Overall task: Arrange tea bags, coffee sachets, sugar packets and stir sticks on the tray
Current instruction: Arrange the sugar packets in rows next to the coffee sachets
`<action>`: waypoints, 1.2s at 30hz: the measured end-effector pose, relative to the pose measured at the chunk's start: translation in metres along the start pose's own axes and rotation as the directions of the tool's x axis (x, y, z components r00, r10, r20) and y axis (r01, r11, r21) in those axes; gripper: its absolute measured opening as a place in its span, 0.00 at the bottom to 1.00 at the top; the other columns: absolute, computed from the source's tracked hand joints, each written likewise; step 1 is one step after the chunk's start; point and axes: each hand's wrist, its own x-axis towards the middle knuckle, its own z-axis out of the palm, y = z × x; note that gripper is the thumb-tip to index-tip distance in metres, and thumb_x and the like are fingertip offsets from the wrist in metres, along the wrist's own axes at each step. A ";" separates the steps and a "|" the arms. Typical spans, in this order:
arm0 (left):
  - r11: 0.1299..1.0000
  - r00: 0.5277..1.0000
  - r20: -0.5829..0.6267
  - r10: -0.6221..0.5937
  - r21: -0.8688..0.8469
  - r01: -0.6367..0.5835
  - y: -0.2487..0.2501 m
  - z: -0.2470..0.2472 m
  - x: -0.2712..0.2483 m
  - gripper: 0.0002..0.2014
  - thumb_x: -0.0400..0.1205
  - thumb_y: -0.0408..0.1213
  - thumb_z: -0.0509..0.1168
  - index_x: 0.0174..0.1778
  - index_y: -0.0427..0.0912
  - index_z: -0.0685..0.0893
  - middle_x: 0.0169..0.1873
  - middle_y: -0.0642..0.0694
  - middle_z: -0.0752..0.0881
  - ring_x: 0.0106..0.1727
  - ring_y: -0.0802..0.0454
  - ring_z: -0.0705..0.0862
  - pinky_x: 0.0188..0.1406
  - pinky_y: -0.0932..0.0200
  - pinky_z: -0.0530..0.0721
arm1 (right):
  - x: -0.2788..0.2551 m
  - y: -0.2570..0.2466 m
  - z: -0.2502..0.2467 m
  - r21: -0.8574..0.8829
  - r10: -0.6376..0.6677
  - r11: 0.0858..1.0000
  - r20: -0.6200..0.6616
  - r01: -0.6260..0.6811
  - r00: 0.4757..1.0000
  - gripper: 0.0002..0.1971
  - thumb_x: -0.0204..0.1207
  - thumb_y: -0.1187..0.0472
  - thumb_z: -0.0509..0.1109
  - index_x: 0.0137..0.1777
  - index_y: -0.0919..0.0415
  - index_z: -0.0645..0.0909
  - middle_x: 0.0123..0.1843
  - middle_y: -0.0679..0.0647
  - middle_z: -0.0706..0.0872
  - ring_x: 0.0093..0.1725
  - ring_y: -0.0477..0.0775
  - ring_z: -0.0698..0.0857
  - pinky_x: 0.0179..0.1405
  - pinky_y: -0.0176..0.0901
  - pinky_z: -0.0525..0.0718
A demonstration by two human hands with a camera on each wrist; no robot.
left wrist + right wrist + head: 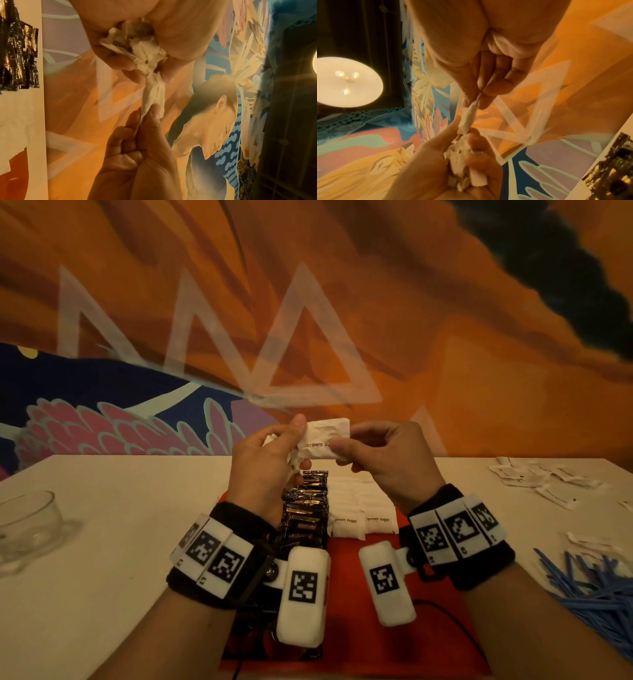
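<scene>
Both hands are raised above the red tray (346, 594). My left hand (294, 440) grips a crumpled bunch of white sugar packets (145, 54). One packet marked "brown sugar" (325, 436) sticks out of the bunch to the right. My right hand (344, 453) pinches that packet's free end between thumb and forefinger (471, 108). On the tray a column of dark coffee sachets (306, 508) lies left of rows of white brown sugar packets (363, 522). My wrists hide the tray's left and right sides.
Blue stir sticks (596, 590) lie heaped on the white table at the near right. White packets (544, 481) are scattered at the far right. A glass bowl (27, 525) stands at the left edge. A painted wall rises behind the table.
</scene>
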 end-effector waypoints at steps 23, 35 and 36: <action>0.999 0.995 0.098 -0.026 -0.031 0.029 0.016 -0.011 0.001 0.05 0.84 0.40 0.68 0.54 0.46 0.85 0.31 0.50 0.84 0.28 0.55 0.81 0.20 0.64 0.71 | 0.009 0.065 -0.062 -0.666 0.670 0.578 0.056 -0.471 0.741 0.13 0.77 0.64 0.76 0.33 0.63 0.79 0.36 0.62 0.86 0.32 0.51 0.89 0.30 0.40 0.85; 0.999 0.994 0.107 -0.028 -0.027 0.031 0.016 -0.012 0.002 0.05 0.84 0.40 0.68 0.53 0.45 0.85 0.31 0.51 0.84 0.28 0.55 0.81 0.20 0.65 0.73 | 0.013 0.072 -0.051 -0.968 0.597 0.157 -0.064 -0.194 0.800 0.23 0.70 0.43 0.78 0.55 0.61 0.84 0.51 0.55 0.88 0.51 0.56 0.86 0.44 0.45 0.83; 0.999 0.994 0.105 -0.027 -0.023 0.030 0.016 -0.012 0.002 0.05 0.84 0.40 0.68 0.53 0.45 0.85 0.31 0.50 0.84 0.28 0.55 0.81 0.20 0.65 0.73 | 0.013 0.071 -0.051 -0.970 0.569 0.168 -0.051 -0.177 0.821 0.22 0.69 0.44 0.79 0.53 0.59 0.82 0.50 0.54 0.87 0.50 0.56 0.85 0.43 0.45 0.83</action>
